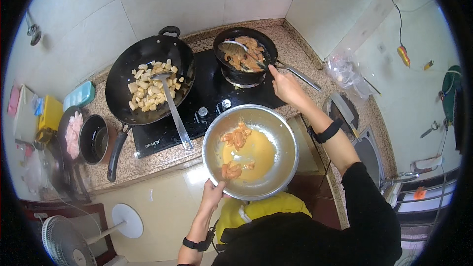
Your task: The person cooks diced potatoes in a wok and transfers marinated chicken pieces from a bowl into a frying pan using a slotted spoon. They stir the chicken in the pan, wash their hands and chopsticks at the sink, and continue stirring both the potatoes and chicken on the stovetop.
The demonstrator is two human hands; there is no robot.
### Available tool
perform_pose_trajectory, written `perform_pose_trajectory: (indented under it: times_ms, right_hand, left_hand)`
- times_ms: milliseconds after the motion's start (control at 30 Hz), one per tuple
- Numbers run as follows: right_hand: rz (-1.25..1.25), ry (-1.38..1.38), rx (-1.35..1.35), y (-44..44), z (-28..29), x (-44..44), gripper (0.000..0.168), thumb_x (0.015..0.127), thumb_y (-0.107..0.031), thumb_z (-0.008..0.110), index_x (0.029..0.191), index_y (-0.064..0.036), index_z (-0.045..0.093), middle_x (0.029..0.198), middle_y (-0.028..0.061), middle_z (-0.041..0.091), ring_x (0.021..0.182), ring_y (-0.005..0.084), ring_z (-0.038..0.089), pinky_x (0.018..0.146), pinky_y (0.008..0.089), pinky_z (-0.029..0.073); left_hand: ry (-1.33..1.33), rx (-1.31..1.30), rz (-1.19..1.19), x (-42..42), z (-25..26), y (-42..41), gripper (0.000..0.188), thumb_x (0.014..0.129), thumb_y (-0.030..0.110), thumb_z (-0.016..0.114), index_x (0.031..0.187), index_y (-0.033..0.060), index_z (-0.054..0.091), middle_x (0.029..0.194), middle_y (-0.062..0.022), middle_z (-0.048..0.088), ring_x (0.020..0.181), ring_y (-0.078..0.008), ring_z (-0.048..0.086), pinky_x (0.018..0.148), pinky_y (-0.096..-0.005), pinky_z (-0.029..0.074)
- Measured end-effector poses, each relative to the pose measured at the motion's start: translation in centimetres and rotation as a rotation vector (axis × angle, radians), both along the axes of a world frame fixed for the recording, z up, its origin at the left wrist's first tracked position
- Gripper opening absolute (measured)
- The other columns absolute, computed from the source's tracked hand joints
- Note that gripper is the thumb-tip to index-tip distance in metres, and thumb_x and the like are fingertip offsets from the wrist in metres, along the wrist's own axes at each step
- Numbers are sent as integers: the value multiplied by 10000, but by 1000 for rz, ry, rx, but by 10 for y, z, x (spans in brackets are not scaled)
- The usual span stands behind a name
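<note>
My left hand (213, 195) grips the near rim of a wide stainless steel bowl (286, 147). Orange-yellow liquid (260, 155) and a few clumps of marinated meat pieces (236, 136) lie inside it. Out to the right, my right hand (290, 88) holds the handle of a ladle-like utensil (233, 47), its head resting in a small black frying pan (218, 38). Similar orange meat pieces (253, 44) fill that pan, which sits on the right burner. Part of the utensil's handle is covered by my fingers.
A black wok (125, 59) with pale browned cubes (147, 90) and a steel turner (175, 114) occupies the left burner. Left of it stand a saucepan (94, 138) and raw pale meat (74, 135). A cleaver (343, 109) lies by the sink (371, 151); a fan (66, 242) stands lower left.
</note>
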State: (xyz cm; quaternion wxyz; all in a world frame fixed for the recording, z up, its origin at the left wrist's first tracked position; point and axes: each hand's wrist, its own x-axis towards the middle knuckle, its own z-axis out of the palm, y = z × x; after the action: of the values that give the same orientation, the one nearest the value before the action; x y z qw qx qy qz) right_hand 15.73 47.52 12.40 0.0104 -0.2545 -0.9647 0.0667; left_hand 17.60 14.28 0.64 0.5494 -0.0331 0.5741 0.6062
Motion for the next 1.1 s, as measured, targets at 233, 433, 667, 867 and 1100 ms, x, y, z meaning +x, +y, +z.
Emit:
perform_pose_trajectory:
  times_ms: [233,433,667,867,1100]
  right_hand:
    - [-46,48,13,15,19,37,496,716,-9,452,1196,-15,325,720,268,521,685,395,523,617,439,405]
    - [-62,58,49,11,19,79,529,718,-1,452,1220,-24,286,795,276,522,704,402,522,650,443,413]
    - [-151,162,-61,7,17,96,522,731,-23,458,1228,-63,304,795,281,516,724,413,510,642,428,406]
    - [-127,331,-315,-45,72,149,449,779,-96,463,1211,-70,345,858,263,519,762,326,568,668,314,426]
    - [-40,-59,-336,-107,76,220,482,748,-15,464,1207,-15,319,953,224,520,820,358,522,674,351,428]
  left_hand:
    - [15,-2,19,1,2,-4,296,750,23,417,1026,-85,415,879,-168,552,676,-221,589,474,-278,528]
    - [38,-7,7,4,-1,-2,319,745,24,410,1042,-93,403,889,-179,547,680,-234,590,483,-284,532]
    - [73,-26,-2,12,6,2,319,755,32,398,1051,-85,405,905,-178,544,686,-236,591,498,-289,532]
    - [85,-32,37,18,9,4,314,759,39,407,1035,-110,399,879,-193,550,634,-229,589,457,-262,515]
    - [57,-21,66,26,19,12,315,764,47,408,1040,-105,400,879,-192,550,613,-218,586,439,-238,503]
